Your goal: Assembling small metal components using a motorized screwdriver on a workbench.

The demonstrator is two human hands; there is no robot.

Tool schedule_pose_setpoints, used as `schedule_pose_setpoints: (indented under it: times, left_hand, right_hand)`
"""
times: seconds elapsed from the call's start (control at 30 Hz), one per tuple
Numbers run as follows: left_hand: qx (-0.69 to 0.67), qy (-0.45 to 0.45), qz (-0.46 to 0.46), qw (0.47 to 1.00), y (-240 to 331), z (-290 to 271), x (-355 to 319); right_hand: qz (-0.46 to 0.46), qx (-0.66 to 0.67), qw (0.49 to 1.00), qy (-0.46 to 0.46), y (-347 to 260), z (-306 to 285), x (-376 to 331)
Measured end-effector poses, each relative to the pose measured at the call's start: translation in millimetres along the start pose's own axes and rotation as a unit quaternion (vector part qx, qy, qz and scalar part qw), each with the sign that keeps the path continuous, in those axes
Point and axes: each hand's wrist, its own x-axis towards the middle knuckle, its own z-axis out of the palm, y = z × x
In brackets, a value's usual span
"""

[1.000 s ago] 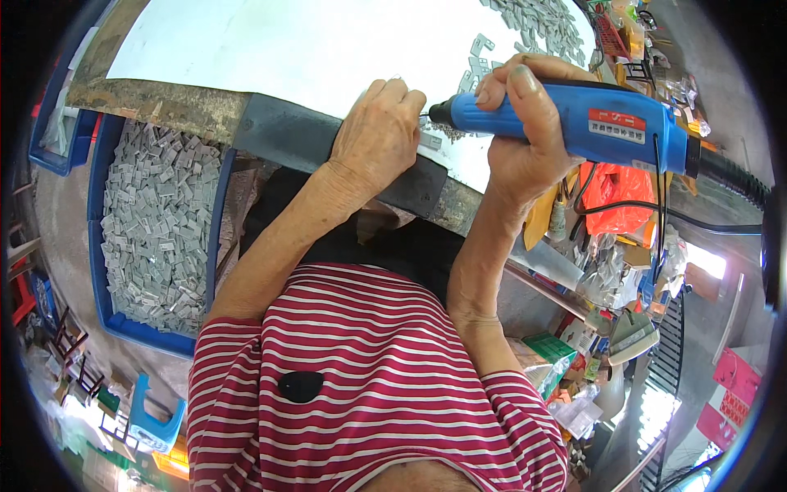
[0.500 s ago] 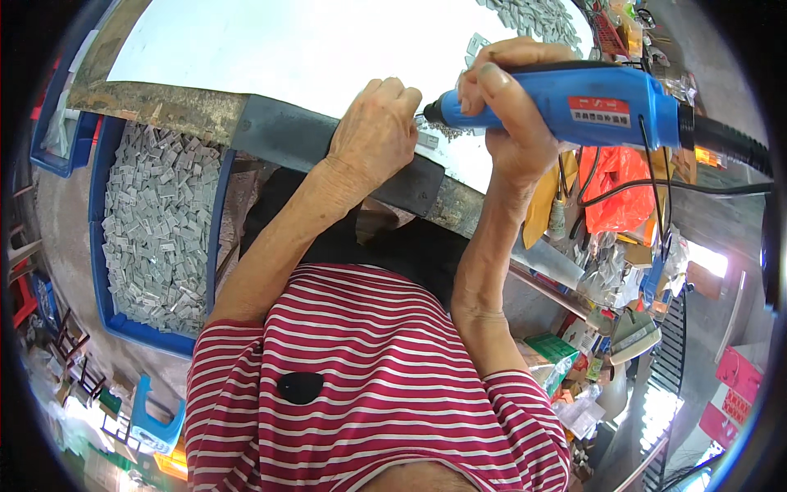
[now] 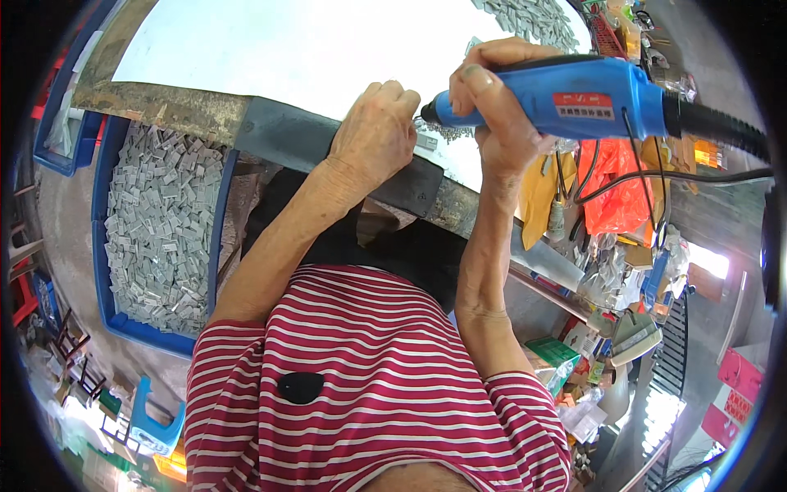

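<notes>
While the person bends over the bench, these lines run from their left to their right.

Blue crate (image 3: 215, 209): on the floor at the left, below the table edge, heaped with small grey metal pieces (image 3: 156, 225).

Table (image 3: 287, 49): a bright white top with a worn, dark front edge; it sits between the crate and the hands.

Left hand (image 3: 373, 135): curled palm-down over the table's front edge, fingers bent and pressing just beside the tool tip. Whether it pins a small grey piece under the fingertips I cannot tell; the knuckles hide it.

Small piece at the tip (image 3: 428, 141): a little grey part lies on the table just right of the left hand, below the tool nose.

Right hand (image 3: 500, 107): wrapped tight round the front of the blue handheld power tool (image 3: 574, 97), thumb on top.

Change: half a second back the tool sat a touch further right and higher; now its dark nose has come in close to the left hand's fingers, so the tip looks about to work at the spot the left hand guards.

Black cable (image 3: 721, 135): runs from the tool's rear off to the right.

Right side clutter: an orange bag (image 3: 615, 189), yellow envelopes (image 3: 541, 189) and mixed packets on a shelf under the table.

In the way: the left fingers sit very near the tool tip; more grey pieces (image 3: 533, 18) lie scattered at the far end of the table.
</notes>
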Motion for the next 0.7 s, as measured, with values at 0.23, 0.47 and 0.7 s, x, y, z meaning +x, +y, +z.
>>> schedule_pose_setpoints:
  times: [0.23, 0.47, 0.7]
  left_hand:
    - [0.004, 0.003, -0.008, 1.000, -0.9, 0.6, -0.3]
    - [-0.021, 0.003, -0.017, 1.000, 0.5, -0.3, 0.3]
    - [-0.018, 0.001, -0.004, 1.000, -0.8, -1.3, 0.2]
  right_hand:
    - [0.051, -0.001, 0.998, -0.032, -4.6, -3.7, 4.4]
    - [0.076, 0.037, 0.995, -0.054, -6.7, 1.1, 5.5]
    - [0.065, 0.019, 0.996, -0.058, -5.0, -0.9, 6.4]
